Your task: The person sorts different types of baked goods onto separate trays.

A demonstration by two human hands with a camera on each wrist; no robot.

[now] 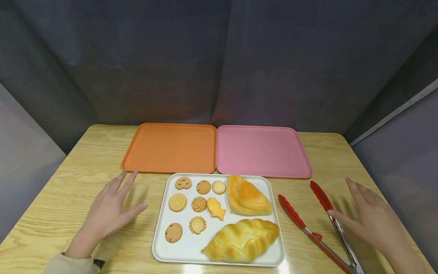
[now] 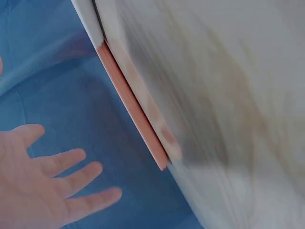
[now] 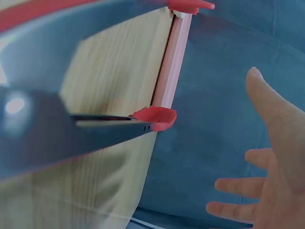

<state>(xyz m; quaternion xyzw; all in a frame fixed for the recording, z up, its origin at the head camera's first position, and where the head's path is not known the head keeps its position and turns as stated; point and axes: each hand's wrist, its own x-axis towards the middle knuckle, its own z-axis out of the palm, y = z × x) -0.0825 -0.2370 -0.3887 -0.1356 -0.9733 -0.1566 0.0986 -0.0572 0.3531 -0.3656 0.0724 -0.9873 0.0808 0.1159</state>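
A white tray point(image 1: 161, 232) at the front middle holds several small cookies point(image 1: 178, 202), a triangular pastry point(image 1: 247, 196) and a braided loaf point(image 1: 243, 239). My left hand point(image 1: 114, 207) hovers flat and open left of this tray, holding nothing; its spread fingers point(image 2: 71, 164) show in the left wrist view. Red-tipped metal tongs point(image 1: 309, 224) lie open on the table right of the tray. My right hand point(image 1: 367, 215) is open, its thumb at the tongs' right arm; whether it touches is unclear. One red tong tip point(image 3: 157, 118) appears close in the right wrist view.
An orange tray point(image 1: 171, 146) and a pink tray point(image 1: 261, 150) sit side by side behind the white one, both bare. The wooden table point(image 1: 61, 182) is walled by dark blue-grey cloth on three sides. The wrist views are blurred.
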